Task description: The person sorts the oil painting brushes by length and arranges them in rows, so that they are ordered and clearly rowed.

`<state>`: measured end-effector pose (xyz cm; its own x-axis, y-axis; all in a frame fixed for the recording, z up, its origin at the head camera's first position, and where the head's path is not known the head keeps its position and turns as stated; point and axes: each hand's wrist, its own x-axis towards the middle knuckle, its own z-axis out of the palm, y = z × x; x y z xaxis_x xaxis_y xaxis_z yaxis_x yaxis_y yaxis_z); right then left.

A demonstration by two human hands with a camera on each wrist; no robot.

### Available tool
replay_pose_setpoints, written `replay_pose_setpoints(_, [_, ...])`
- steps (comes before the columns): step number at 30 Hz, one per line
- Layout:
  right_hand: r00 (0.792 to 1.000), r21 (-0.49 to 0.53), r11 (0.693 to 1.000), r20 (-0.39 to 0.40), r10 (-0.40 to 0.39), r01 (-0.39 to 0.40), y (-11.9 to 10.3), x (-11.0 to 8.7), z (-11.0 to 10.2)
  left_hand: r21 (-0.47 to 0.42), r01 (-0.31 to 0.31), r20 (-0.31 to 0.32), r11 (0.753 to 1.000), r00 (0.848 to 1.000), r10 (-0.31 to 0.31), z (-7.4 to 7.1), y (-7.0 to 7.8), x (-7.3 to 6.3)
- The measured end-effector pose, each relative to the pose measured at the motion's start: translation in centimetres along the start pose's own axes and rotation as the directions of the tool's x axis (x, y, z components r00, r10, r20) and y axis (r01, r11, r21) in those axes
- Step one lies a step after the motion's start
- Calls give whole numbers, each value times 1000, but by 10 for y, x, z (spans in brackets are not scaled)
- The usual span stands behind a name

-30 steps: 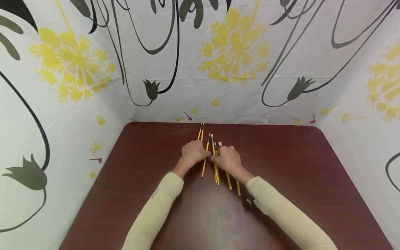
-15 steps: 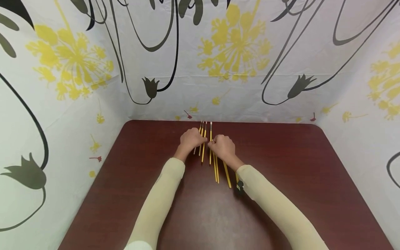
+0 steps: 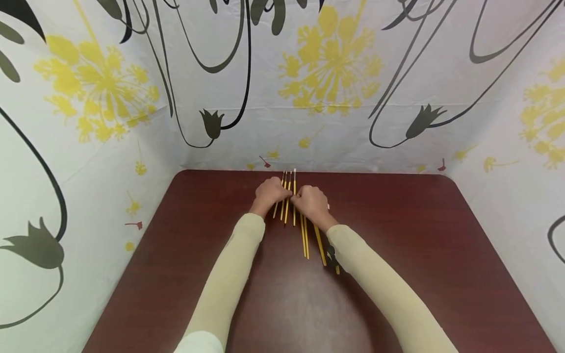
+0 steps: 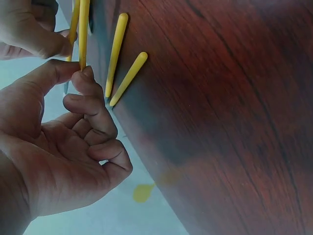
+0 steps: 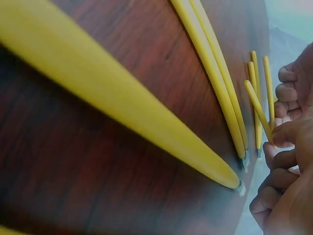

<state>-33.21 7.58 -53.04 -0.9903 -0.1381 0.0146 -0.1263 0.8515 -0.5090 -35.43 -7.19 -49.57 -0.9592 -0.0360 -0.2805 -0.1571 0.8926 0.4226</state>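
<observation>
Thin paintbrushes with yellow handles lie on a dark red-brown table, their bristle ends toward its far edge. My left hand is near that edge, its thumb and index finger pinching one paintbrush. Close beside it, my right hand pinches another paintbrush; the right wrist view shows this handle tilted up from the fingertips. Two more paintbrushes lie by the left hand. Under and beside the right forearm are several others, including a close pair and a thicker one.
The table has rounded far corners. Cloth printed with yellow flowers and grey stems stands behind and along both sides. A dark wrist device shows under the right sleeve, partly covering the rightmost brush.
Both hands have moved away from me to the table's far edge, each bringing a paintbrush along. The right hand's brush has since shifted slightly left, toward the left group. The rightmost brushes stay put.
</observation>
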Motion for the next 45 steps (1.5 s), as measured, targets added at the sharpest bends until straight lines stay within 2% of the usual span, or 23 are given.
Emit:
replay_pose_setpoints(8, [996,-9,998,48,70,-70,-1,6,6,-1,10,37,1000,999,-10,6,3,10])
replay_pose_setpoints(13, [994,-2,996,66,84,-84,-5,10,8,12,27,28,1000,999,-27,2,5,12])
replay_pose_setpoints(19, [991,-27,994,72,112,-110,-12,14,5,44,29,58,999,998,-31,-4,9,17])
replay_pose_setpoints(29, [982,-100,984,103,158,-148,-17,22,3,37,36,34,999,999,-37,-2,9,17])
replay_pose_setpoints(35, [982,-106,982,90,164,-154,-23,25,5,40,46,17,998,999,-47,-1,8,20])
replay_pose_setpoints(45, [988,-153,979,52,143,-134,-24,22,8,27,43,36,999,998,-44,3,6,26])
